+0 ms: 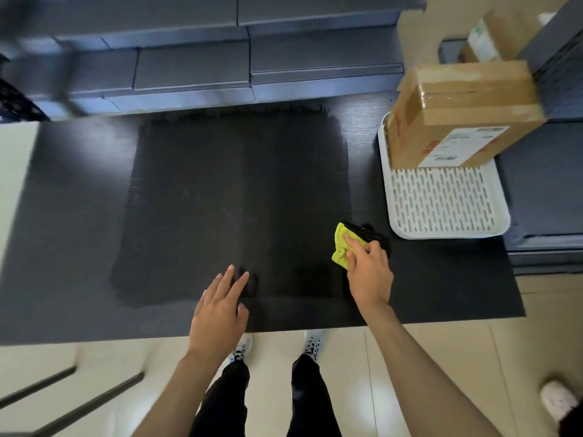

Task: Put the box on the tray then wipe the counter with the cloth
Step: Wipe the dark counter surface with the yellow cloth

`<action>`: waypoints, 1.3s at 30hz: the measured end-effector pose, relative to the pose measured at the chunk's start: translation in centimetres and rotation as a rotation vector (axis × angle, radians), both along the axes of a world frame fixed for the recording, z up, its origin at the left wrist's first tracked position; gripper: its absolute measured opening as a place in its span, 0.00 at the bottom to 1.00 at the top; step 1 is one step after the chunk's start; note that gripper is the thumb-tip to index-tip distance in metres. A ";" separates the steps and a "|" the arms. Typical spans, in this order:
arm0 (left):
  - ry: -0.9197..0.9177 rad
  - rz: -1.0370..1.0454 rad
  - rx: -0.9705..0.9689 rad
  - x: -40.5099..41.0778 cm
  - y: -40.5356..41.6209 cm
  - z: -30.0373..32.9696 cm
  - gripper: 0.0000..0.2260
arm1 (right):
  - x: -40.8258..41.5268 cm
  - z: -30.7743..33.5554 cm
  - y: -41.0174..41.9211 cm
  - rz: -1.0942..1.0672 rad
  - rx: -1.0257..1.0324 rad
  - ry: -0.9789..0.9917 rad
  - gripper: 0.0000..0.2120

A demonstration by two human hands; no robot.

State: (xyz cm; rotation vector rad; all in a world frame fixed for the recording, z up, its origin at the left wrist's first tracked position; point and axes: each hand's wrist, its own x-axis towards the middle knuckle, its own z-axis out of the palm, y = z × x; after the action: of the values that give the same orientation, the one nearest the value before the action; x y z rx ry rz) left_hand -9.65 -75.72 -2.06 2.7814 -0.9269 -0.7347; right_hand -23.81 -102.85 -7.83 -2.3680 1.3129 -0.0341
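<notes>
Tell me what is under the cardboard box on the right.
The cardboard box sits on the far end of the white slotted tray, which rests on the dark counter. The tray's near half is bare. The part beneath the box is covered, so nothing there can be seen.

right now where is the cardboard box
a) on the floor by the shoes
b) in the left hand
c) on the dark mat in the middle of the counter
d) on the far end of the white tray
d: the cardboard box sits on the far end of the white tray, whose slotted near part is bare, while the right hand presses the yellow cloth on the counter.
</notes>
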 end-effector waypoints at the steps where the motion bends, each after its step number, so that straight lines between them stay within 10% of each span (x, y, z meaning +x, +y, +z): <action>1: 0.001 0.020 0.005 0.3 0.8 -0.1 0.27 | 0.6 -0.1 0.1 -0.003 -0.011 0.005 0.19; 29: -0.015 0.311 -0.121 21.5 20.9 0.2 0.27 | 31.0 1.0 33.2 0.361 0.044 -0.005 0.20; 39: -0.018 0.306 -0.091 24.0 21.6 -0.1 0.27 | 35.6 0.8 33.5 0.357 0.042 0.026 0.20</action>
State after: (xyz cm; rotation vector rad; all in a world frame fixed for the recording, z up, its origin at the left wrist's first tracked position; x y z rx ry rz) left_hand 14.35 -54.08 -2.18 2.7619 -0.5037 -0.6046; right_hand 11.80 -69.33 -6.99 -2.5371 0.8746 0.1298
